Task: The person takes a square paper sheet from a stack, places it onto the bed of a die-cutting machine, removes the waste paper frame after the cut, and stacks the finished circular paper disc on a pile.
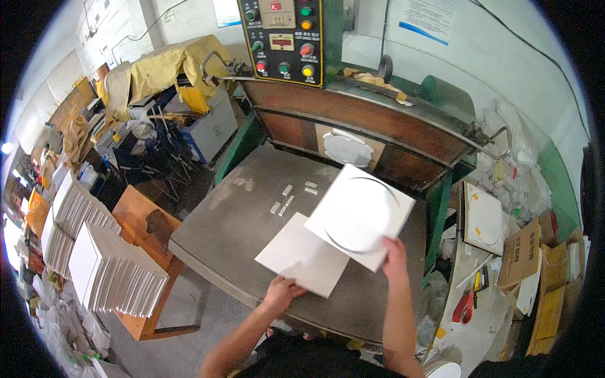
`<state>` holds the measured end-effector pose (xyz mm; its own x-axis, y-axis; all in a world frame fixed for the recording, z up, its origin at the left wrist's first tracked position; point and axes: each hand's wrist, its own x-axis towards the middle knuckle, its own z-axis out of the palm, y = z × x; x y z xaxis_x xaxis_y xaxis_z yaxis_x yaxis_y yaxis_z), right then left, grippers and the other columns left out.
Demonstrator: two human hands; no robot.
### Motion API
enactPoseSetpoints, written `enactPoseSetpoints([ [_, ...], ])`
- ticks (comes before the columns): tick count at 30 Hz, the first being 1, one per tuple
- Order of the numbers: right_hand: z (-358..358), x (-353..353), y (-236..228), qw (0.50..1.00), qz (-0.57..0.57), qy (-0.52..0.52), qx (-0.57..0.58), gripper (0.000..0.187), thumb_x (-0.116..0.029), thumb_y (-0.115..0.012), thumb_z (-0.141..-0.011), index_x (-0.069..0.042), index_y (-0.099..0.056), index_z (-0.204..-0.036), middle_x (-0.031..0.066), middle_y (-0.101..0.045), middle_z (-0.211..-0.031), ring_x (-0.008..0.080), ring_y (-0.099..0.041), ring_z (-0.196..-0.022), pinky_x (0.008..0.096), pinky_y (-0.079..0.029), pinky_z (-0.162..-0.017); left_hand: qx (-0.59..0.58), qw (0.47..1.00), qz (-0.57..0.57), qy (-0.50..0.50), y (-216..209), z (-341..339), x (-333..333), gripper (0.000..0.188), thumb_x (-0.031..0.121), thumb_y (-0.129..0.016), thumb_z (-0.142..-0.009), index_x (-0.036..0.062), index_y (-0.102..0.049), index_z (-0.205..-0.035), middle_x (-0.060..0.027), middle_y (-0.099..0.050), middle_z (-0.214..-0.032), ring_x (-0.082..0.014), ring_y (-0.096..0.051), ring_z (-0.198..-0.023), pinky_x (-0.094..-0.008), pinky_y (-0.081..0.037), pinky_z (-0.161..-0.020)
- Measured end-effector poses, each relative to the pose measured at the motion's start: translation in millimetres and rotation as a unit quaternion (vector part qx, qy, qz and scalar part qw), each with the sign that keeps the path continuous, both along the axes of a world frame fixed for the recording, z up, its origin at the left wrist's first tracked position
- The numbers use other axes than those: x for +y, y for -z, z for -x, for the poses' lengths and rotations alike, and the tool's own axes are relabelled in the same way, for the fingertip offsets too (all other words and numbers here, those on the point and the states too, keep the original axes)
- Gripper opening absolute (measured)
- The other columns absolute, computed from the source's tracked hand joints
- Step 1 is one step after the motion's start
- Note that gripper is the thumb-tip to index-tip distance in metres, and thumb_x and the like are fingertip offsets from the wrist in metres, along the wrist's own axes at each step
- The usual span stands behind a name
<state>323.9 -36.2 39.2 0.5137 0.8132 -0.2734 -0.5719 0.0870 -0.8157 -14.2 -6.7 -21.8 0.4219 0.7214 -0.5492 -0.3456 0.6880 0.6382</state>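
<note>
Two hands [283, 293] [395, 257], two white boards [302, 257] [356, 217], four to six o'clock; at least five small blocks [287, 189], centre; two board stacks [129, 277] [79, 203], past eight; one control panel [282, 57], twelve.

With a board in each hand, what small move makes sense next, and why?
I'd probably shift the right hand and its circle-marked board rightward, since from here that board hides part of the plain board in the left hand.
</note>
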Motion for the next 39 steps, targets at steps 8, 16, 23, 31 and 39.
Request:
enactPoseSetpoints([
  [8,-3.0,-236.2,2.2,0.962,0.157,0.212,-0.073,0.048,-0.023,-0.062,-0.076,-0.002,-0.056,-0.119,0.0102,-0.060,-0.108,0.0260,-0.057,-0.102,0.0390,-0.045,-0.089,0.027,0.999,0.034,-0.008,16.3,-91.6,97.1,0.030,0.000,-0.047,-0.091,-0.0062,-0.045,-0.120,-0.0192,-0.058,-0.111,-0.0323,-0.062,-0.101,-0.0435,-0.056,-0.088],
  [16,103.9,-329.4,49.4,0.902,0.291,0.315,-0.057,0.045,-0.020,-0.068,-0.082,0.003,-0.058,-0.120,0.0179,-0.058,-0.120,0.0321,-0.052,-0.111,0.0427,-0.040,-0.099,0.393,0.766,-0.499,0.095,0.7,-135.6,70.8,0.043,0.021,-0.067,-0.079,0.0055,-0.056,-0.117,-0.0163,-0.057,-0.120,-0.0294,-0.055,-0.116,-0.0396,-0.045,-0.095],
  [23,172.5,-291.0,-63.3,0.904,0.255,0.333,-0.084,0.058,-0.026,-0.065,-0.082,0.006,-0.052,-0.128,0.0201,-0.052,-0.129,0.0326,-0.050,-0.115,0.0427,-0.038,-0.098,0.577,0.478,-0.604,0.273,52.4,-231.4,109.7,0.058,0.026,-0.049,-0.086,0.0065,-0.041,-0.140,-0.0138,-0.042,-0.145,-0.0322,-0.031,-0.139,-0.0553,-0.017,-0.114],
  [31,229.4,-304.6,-90.8,0.861,0.207,0.465,0.012,0.059,-0.022,-0.061,-0.077,0.001,-0.047,-0.130,0.0088,-0.059,-0.105,0.0212,-0.058,-0.091,0.0325,-0.048,-0.073,0.387,0.581,-0.649,0.302,22.6,-202.0,94.7,0.057,0.033,-0.061,-0.084,0.0051,-0.048,-0.131,-0.0158,-0.053,-0.132,-0.0341,-0.051,-0.119,-0.0476,-0.039,-0.099],
  [39,245.4,-375.5,-52.4,0.868,0.181,0.463,0.016,0.014,-0.012,-0.059,-0.091,-0.002,-0.061,-0.100,0.0015,-0.059,-0.072,0.0064,-0.043,-0.047,0.0208,-0.030,-0.040,-0.062,0.740,-0.169,0.648,-99.9,-120.7,-101.4,0.043,0.021,-0.057,-0.094,0.0034,-0.048,-0.132,-0.0103,-0.061,-0.115,-0.0211,-0.059,-0.103,-0.0376,-0.050,-0.086],
])
